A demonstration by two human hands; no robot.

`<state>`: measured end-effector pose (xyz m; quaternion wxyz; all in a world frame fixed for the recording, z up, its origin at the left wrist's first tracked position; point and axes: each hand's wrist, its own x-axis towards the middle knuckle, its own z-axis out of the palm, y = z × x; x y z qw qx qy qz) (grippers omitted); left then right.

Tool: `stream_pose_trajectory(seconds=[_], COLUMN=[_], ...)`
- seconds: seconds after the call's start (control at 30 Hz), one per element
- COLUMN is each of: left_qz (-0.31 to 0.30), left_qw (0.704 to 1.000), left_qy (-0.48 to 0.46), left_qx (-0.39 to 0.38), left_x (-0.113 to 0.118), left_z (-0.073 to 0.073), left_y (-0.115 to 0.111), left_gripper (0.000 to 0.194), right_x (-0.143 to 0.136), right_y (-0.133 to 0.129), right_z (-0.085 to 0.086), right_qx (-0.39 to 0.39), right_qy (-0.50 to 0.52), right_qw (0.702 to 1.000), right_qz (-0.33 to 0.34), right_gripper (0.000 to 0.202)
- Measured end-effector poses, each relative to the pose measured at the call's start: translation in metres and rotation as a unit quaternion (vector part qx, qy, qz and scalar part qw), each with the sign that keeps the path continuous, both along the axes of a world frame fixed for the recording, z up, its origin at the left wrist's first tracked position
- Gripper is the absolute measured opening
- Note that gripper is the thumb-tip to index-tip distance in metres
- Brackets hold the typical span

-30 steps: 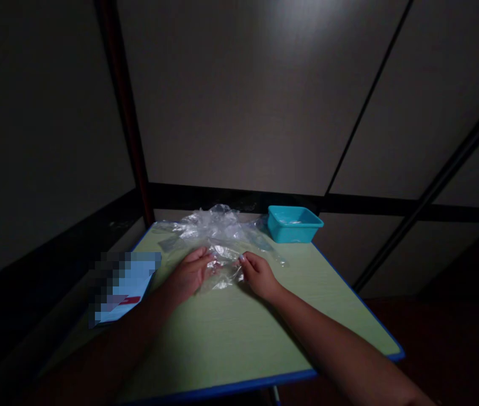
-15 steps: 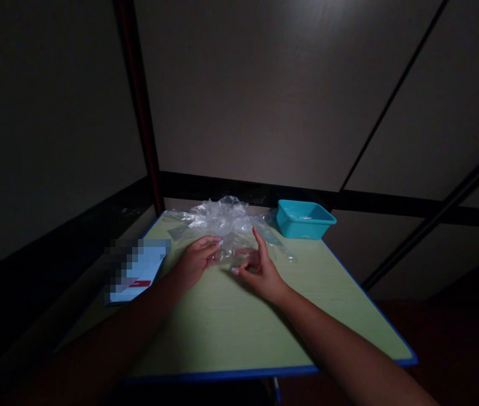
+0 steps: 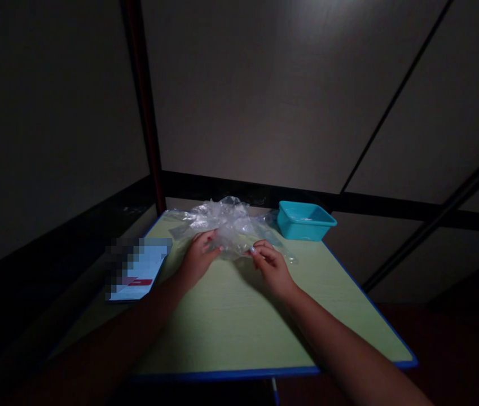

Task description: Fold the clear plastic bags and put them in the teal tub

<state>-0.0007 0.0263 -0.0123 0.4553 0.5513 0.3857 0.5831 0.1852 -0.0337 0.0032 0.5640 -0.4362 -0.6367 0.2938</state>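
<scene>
The right hand (image 3: 272, 267) is pinching an edge of clear plastic film (image 3: 231, 243); the left hand (image 3: 199, 258) is meeting its other side, though in this dimness I cannot tell whether it is gripping; the film is stretching between them, looking light, limp and slippery, probably favouring fingertip holds along opposite edges.

Readable text: none | red strip (image 3: 140, 282): too small to tell

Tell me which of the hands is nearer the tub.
Right. The right hand is left of the tub and closer to the viewer; the left hand is on that same side, farther left.
</scene>
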Motion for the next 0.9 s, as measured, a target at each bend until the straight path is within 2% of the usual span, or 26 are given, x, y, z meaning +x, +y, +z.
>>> stream_pose_trajectory(seconds=[0.07,0.13,0.2,0.27,0.37,0.47,0.7,0.9], left_qz=[0.065,0.084,0.040,-0.033,-0.127,-0.193,-0.273,-0.255], left_qw=[0.996,0.993,0.997,0.997,0.986,0.961,0.932,0.941], left_qy=[0.050,0.073,0.070,0.053,-0.016,-0.095,-0.122,-0.103], left_qx=[0.026,0.029,0.006,-0.033,-0.111,-0.172,-0.206,-0.196], left_x=[-0.002,-0.005,-0.006,-0.005,-0.002,-0.003,-0.007,-0.003], left_z=[0.000,0.001,0.003,0.004,0.006,0.008,0.009,0.004], left_y=[0.003,0.004,0.003,-0.001,-0.008,-0.012,-0.015,-0.014], left_gripper=[0.032,0.025,0.015,0.008,0.019,0.022,0.020,0.036], right_x=[-0.003,-0.005,-0.005,-0.002,0.005,0.010,0.011,0.002], right_y=[-0.003,-0.003,-0.001,0.002,0.007,0.010,0.009,0.001], right_z=[0.002,0.001,-0.003,-0.006,-0.008,-0.005,0.002,0.006], right_qx=[-0.018,-0.065,-0.108,-0.130,-0.166,-0.196,-0.193,-0.291], right_qy=[0.042,0.112,0.184,0.239,0.296,0.325,0.334,0.246], right_qw=[0.999,0.990,0.975,0.961,0.941,0.924,0.918,0.924], right_qz=[0.022,0.050,0.067,0.052,-0.004,-0.048,-0.090,-0.015], right_gripper=[0.044,0.043,0.041,0.039,0.037,0.033,0.031,0.039])
